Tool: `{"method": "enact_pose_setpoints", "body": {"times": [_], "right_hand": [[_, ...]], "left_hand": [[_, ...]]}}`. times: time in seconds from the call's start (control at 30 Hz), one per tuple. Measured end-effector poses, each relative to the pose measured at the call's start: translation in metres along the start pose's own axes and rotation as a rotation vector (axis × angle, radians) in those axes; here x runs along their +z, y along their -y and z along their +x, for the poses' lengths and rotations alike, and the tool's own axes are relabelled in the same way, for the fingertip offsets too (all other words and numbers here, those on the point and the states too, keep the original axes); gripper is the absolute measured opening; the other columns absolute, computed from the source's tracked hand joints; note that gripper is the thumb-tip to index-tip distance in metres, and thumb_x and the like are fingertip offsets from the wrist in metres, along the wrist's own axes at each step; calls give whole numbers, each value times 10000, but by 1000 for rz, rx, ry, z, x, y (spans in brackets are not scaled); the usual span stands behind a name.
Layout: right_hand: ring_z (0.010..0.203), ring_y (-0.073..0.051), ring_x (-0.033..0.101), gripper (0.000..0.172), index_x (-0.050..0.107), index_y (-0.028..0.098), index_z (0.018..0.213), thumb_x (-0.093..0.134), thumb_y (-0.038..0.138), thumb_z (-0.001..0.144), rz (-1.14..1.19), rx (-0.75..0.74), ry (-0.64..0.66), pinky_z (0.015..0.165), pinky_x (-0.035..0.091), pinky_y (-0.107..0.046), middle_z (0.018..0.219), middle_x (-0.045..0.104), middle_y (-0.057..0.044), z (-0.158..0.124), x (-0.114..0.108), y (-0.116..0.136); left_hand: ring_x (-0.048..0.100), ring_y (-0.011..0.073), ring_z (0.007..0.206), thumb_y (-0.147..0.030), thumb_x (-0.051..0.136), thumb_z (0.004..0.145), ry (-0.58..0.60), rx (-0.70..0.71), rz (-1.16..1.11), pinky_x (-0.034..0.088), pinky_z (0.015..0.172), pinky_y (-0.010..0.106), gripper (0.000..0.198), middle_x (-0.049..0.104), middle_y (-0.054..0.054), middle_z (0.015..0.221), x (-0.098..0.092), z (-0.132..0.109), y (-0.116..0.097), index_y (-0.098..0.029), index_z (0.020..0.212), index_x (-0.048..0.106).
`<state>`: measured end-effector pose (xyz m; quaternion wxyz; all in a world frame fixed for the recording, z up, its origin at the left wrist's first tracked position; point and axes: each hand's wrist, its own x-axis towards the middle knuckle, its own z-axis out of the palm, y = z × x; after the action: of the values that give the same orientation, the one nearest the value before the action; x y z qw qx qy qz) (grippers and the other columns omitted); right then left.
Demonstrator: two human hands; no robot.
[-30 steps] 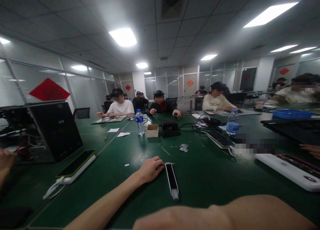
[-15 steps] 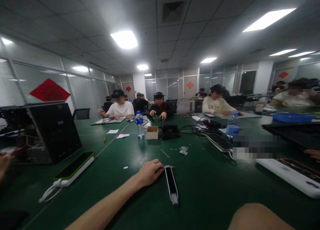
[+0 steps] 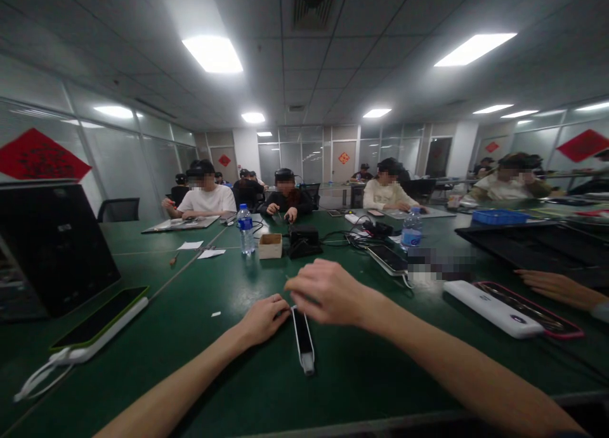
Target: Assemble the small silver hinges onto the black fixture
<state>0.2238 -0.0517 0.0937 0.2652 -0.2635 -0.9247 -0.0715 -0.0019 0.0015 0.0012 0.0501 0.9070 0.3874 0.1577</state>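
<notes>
1. Head view, L hand: person's bare L hand (image 3: 265,318) rests on smooth dark-green table (image 3: 247,387), fingers curled, tips by far end of narrow, white-edged, black-faced bar; can't tell if it grips anything.
2. R hand: bare R hand (image 3: 328,292) is over that far end, fingers bent; can't tell whether they hold sth.
3. Narrow, white-edged, black-faced bar (image 3: 303,338) lies on table btwn forearms, far end partly hidden by R hand.
4. L side: green-edged black phone (image 3: 101,317) beside white stick-shaped case w/ strap (image 3: 117,332); black PC tower (image 3: 59,247) behind.
5. Beyond hands: clear plastic bottle w/ blue label (image 3: 245,230), small open tan box (image 3: 270,247).
6. R side: rounded white slab (image 3: 492,308); co-worker's hand (image 3: 561,290) near black panel (image 3: 518,247).
</notes>
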Motion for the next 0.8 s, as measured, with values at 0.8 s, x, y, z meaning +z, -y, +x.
{"method": "enact_pose_setpoints", "body": {"times": [0.8], "right_hand": [[1018,-312,606,526,587,75,1164,635,401,754,-74,1211,439,740,501,-345,1181,576,-227,-13,84,-206]], "left_hand": [[583,155,816,-324,415,940,3,12,-35,450,709,256,229,583,28,971,-2,-1,2,-217,985,613]]}}
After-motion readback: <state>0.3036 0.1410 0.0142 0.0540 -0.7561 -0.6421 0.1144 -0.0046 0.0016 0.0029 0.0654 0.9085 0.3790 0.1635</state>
